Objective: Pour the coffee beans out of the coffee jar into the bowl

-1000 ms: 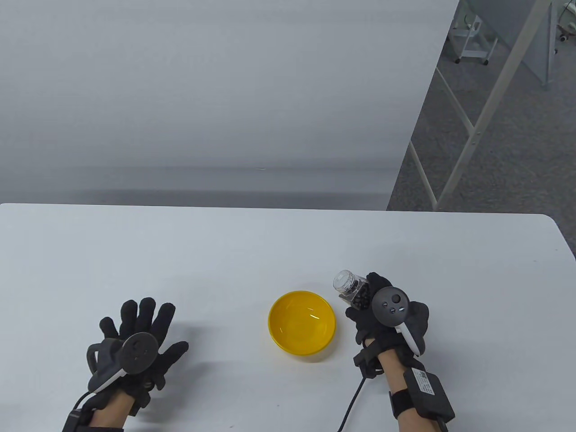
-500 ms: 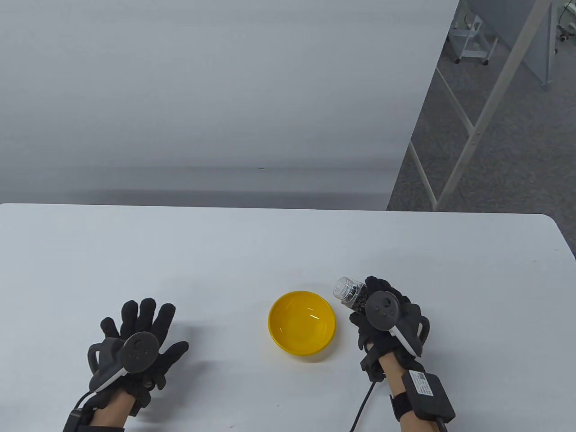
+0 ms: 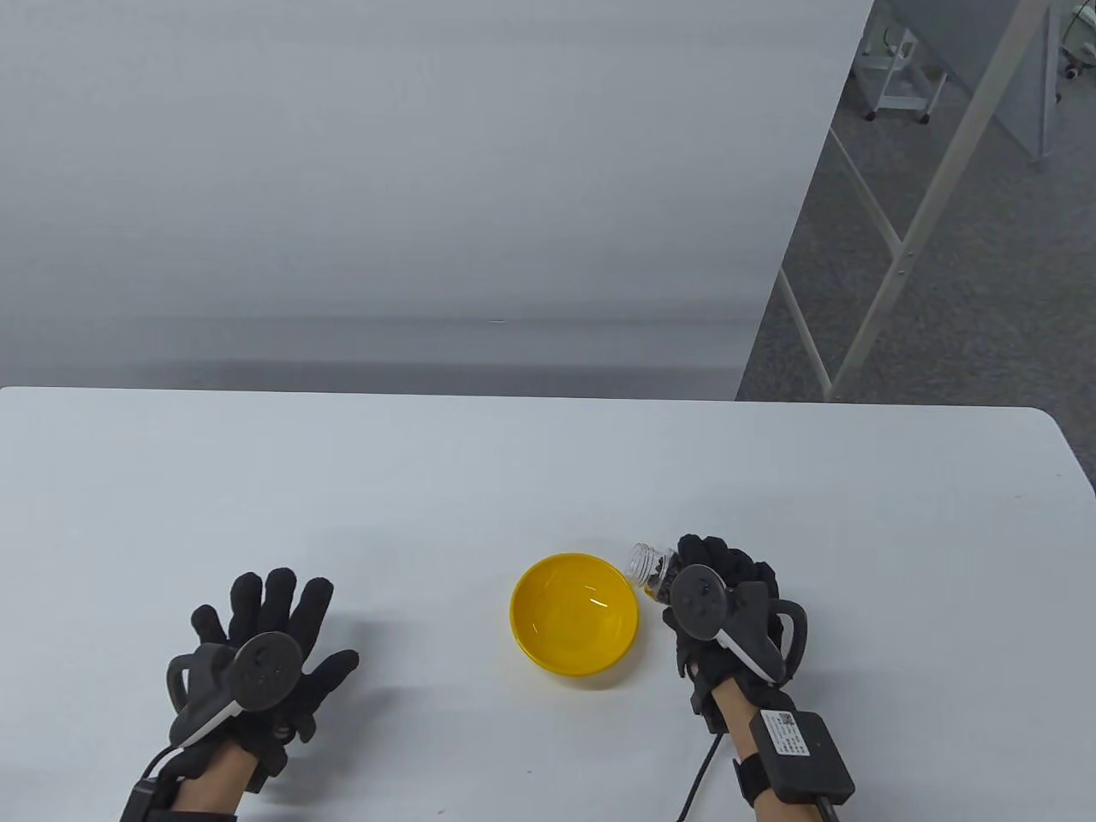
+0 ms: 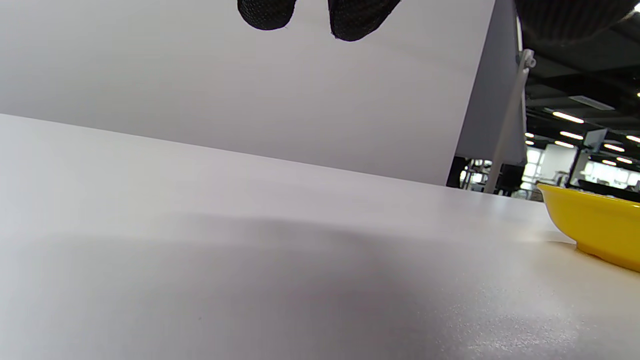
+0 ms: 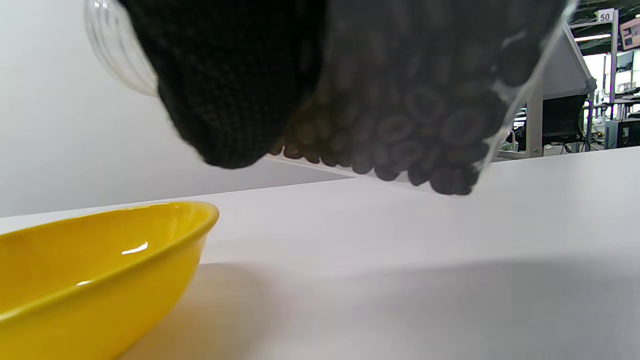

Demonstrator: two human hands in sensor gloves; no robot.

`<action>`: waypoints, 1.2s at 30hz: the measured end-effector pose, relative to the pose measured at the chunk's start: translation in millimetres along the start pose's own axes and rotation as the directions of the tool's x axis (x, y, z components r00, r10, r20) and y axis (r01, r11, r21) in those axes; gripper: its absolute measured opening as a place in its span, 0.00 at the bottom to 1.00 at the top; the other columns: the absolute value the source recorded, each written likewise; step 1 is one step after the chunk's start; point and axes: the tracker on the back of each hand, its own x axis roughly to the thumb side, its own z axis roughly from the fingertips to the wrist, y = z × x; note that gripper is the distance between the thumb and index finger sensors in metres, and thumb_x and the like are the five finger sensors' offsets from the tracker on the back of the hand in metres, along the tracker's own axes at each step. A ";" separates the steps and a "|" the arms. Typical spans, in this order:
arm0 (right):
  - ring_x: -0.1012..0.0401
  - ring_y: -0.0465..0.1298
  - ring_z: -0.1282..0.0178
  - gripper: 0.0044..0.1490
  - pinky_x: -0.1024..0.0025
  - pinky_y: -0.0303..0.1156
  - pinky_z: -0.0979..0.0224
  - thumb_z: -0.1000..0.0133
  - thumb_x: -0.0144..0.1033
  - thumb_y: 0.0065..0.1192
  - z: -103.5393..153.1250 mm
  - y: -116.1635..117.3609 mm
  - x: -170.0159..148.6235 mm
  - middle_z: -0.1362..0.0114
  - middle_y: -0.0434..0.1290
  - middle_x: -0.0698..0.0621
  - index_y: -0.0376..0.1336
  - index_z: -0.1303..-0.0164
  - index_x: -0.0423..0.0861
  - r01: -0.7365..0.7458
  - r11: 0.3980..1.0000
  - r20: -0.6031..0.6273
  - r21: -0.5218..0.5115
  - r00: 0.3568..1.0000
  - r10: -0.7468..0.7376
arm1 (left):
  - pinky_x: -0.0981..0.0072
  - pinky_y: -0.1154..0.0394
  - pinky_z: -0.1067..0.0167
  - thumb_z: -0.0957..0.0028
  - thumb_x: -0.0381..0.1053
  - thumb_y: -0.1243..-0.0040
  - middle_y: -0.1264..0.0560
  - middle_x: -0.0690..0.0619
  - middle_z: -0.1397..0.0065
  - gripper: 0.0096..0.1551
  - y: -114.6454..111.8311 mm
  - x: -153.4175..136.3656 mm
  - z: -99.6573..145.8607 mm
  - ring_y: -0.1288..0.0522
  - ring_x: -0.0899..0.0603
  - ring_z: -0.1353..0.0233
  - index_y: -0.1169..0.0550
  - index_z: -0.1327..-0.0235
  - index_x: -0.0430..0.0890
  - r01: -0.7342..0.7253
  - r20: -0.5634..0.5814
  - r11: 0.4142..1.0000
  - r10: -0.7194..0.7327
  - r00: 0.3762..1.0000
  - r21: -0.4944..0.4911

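A yellow bowl (image 3: 574,622) sits on the white table (image 3: 548,479), right of centre; it holds no beans that I can see. My right hand (image 3: 715,591) grips a clear coffee jar (image 3: 649,568) with dark beans inside. The jar is tilted left, its open mouth at the bowl's upper right rim. In the right wrist view the jar (image 5: 410,120) hangs above the table beside the bowl (image 5: 100,265), beans pressed against its lower wall. My left hand (image 3: 265,634) rests flat on the table, fingers spread, holding nothing; the bowl's edge (image 4: 595,225) shows in the left wrist view.
The table's far edge meets a white partition (image 3: 411,171). Beyond the right corner are grey carpet and white metal frame legs (image 3: 908,248). A cable (image 3: 693,771) runs back from my right wrist.
My right hand has rolled leftward and tipped the jar further over, bringing its mouth down toward the bowl's rim. The left hand has not moved.
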 end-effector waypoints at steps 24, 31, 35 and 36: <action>0.39 0.57 0.25 0.60 0.29 0.49 0.27 0.60 0.43 0.78 8.3 6.1 15.9 0.24 0.49 0.42 0.38 0.33 0.54 -0.196 0.980 0.073 -0.019 0.978 0.197 | 0.14 0.61 0.45 0.58 0.81 0.54 0.52 0.36 0.18 0.57 -1.7 -0.3 0.3 0.56 0.20 0.22 0.44 0.20 0.50 0.000 -0.004 1.000 0.000 1.000 -0.004; 0.39 0.57 0.25 0.60 0.29 0.49 0.27 0.60 0.43 0.78 11.3 5.9 21.3 0.24 0.49 0.42 0.38 0.33 0.54 -0.251 0.967 0.090 -0.036 0.963 0.253 | 0.14 0.61 0.45 0.58 0.81 0.54 0.52 0.36 0.18 0.57 -2.6 0.0 0.4 0.56 0.20 0.22 0.44 0.20 0.50 0.000 -0.003 1.000 0.000 1.000 -0.007; 0.40 0.56 0.25 0.60 0.30 0.49 0.27 0.60 0.43 0.78 12.1 5.9 22.6 0.24 0.49 0.42 0.38 0.33 0.55 -0.267 0.963 0.095 -0.045 0.958 0.270 | 0.14 0.61 0.45 0.59 0.81 0.54 0.52 0.36 0.18 0.57 -2.7 -0.1 0.5 0.56 0.20 0.23 0.44 0.20 0.50 0.001 -0.003 1.000 -0.001 1.000 -0.003; 0.40 0.56 0.25 0.60 0.30 0.49 0.27 0.60 0.43 0.78 12.4 6.0 23.0 0.24 0.49 0.42 0.38 0.33 0.55 -0.272 0.961 0.096 -0.047 0.957 0.275 | 0.14 0.61 0.45 0.58 0.80 0.54 0.52 0.36 0.18 0.57 -2.8 -0.1 0.6 0.56 0.20 0.22 0.44 0.20 0.50 0.000 -0.003 1.000 -0.001 1.000 -0.004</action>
